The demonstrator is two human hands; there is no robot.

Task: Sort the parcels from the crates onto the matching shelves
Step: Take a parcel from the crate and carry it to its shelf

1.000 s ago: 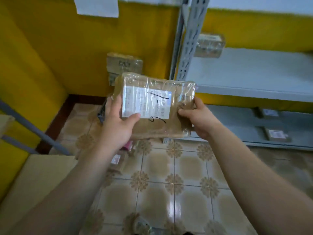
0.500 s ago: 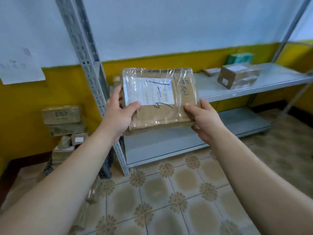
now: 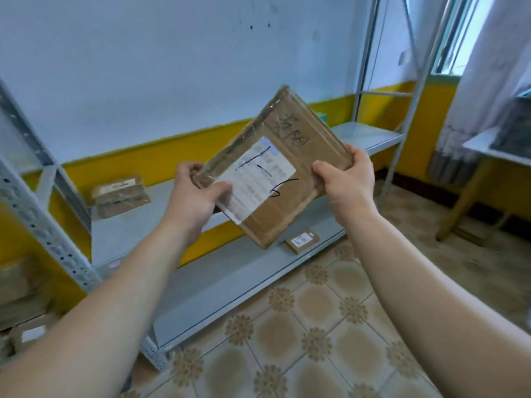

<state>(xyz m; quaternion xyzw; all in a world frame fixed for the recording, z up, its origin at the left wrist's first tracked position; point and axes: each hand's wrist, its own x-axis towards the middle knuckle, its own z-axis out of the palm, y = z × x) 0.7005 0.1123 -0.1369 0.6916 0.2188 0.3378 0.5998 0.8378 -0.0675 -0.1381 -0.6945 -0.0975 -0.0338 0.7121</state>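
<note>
I hold a flat brown cardboard parcel (image 3: 290,156) wrapped in clear tape, with a white label and black handwriting on its face. It is tilted, its far corner raised toward the wall. My left hand (image 3: 195,196) grips its near left edge, thumb on the label. My right hand (image 3: 344,179) grips its right edge. The parcel hangs in the air in front of a grey metal shelf unit (image 3: 172,202).
A taped brown box (image 3: 119,195) sits on the middle shelf at the left. A small labelled parcel (image 3: 301,242) lies on the bottom shelf (image 3: 230,271). More boxes (image 3: 20,294) are stacked at the far left. A table (image 3: 488,150) stands at the right by a curtain.
The view has swung right along the shelf unit. The parcel has turned from level to tilted, its right side raised, and both hands keep their grip.
</note>
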